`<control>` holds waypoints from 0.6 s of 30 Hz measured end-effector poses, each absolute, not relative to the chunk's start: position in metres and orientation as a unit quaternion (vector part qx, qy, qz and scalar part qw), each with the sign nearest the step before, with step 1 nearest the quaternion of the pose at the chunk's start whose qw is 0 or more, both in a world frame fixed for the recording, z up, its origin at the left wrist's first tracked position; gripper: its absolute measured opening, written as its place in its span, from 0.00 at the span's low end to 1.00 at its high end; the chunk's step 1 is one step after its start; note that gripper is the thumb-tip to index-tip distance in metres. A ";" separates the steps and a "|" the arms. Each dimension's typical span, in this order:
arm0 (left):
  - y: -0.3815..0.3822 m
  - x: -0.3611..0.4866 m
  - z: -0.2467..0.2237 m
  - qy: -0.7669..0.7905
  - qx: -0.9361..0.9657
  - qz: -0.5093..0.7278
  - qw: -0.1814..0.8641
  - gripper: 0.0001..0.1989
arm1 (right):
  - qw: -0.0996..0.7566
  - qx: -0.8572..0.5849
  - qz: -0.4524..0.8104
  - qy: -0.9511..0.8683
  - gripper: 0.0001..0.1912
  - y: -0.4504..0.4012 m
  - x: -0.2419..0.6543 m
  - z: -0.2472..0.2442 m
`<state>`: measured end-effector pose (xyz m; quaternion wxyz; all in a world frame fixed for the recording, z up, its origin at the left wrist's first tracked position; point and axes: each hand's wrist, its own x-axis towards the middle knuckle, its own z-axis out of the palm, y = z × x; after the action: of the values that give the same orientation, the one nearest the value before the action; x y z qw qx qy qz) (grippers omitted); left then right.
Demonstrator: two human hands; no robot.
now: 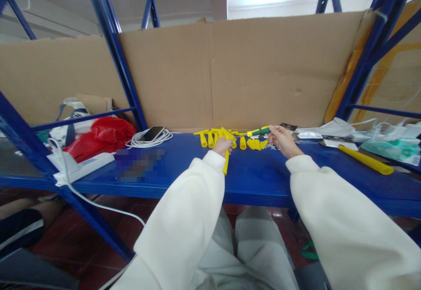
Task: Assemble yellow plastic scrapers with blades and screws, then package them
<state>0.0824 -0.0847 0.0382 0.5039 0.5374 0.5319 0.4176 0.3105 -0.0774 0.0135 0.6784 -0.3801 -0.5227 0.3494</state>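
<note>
My left hand is closed around a yellow plastic part, whose lower end sticks out below the fingers. In my right hand is a screwdriver with a green and yellow handle; its shaft points left toward the part in my left hand. Whether the tip touches the part is too small to tell. Several yellow tube-shaped parts stand or lie on the blue shelf behind my left hand. Smaller yellow pieces are heaped between my hands.
A phone lies on a coiled white cable at the left, near a red bag and a white power strip. A long yellow tube and plastic bags lie right. Cardboard stands behind the blue shelf.
</note>
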 end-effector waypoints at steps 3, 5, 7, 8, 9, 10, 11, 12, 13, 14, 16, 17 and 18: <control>-0.084 0.082 0.038 0.535 0.538 0.417 0.501 0.06 | 0.679 -0.382 0.344 -0.524 0.31 -0.076 0.311 0.013; -0.083 0.082 0.038 0.537 0.538 0.417 0.499 0.05 | 0.674 -0.385 0.339 -0.531 0.31 -0.075 0.312 0.012; -0.083 0.082 0.037 0.539 0.537 0.416 0.498 0.06 | 0.670 -0.388 0.336 -0.537 0.30 -0.075 0.313 0.011; -0.083 0.083 0.037 0.540 0.538 0.415 0.497 0.06 | 0.668 -0.389 0.335 -0.539 0.30 -0.075 0.314 0.010; -0.082 0.083 0.037 0.540 0.539 0.414 0.496 0.06 | 0.666 -0.390 0.333 -0.541 0.29 -0.074 0.314 0.010; -0.082 0.083 0.037 0.540 0.541 0.413 0.495 0.06 | 0.664 -0.391 0.333 -0.543 0.29 -0.074 0.315 0.009; -0.082 0.083 0.037 0.539 0.543 0.411 0.495 0.06 | 0.663 -0.390 0.333 -0.546 0.28 -0.074 0.315 0.009; -0.082 0.083 0.036 0.539 0.544 0.409 0.496 0.06 | 0.662 -0.387 0.333 -0.548 0.28 -0.074 0.315 0.009; -0.081 0.082 0.036 0.539 0.546 0.407 0.496 0.06 | 0.661 -0.383 0.336 -0.551 0.27 -0.074 0.316 0.009; -0.081 0.082 0.036 0.539 0.547 0.406 0.496 0.06 | 0.660 -0.376 0.340 -0.554 0.27 -0.074 0.315 0.009; -0.079 0.082 0.036 0.538 0.548 0.404 0.497 0.06 | 0.657 -0.363 0.347 -0.562 0.25 -0.074 0.315 0.010; -0.079 0.082 0.036 0.538 0.548 0.405 0.497 0.06 | 0.655 -0.358 0.350 -0.566 0.25 -0.075 0.314 0.010; -0.078 0.082 0.035 0.536 0.548 0.406 0.497 0.07 | 0.654 -0.355 0.352 -0.568 0.24 -0.075 0.314 0.010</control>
<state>0.0815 -0.0784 0.0354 0.4970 0.5480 0.5364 0.4061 0.3141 -0.0750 0.0102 0.6536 -0.3548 -0.5682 0.3522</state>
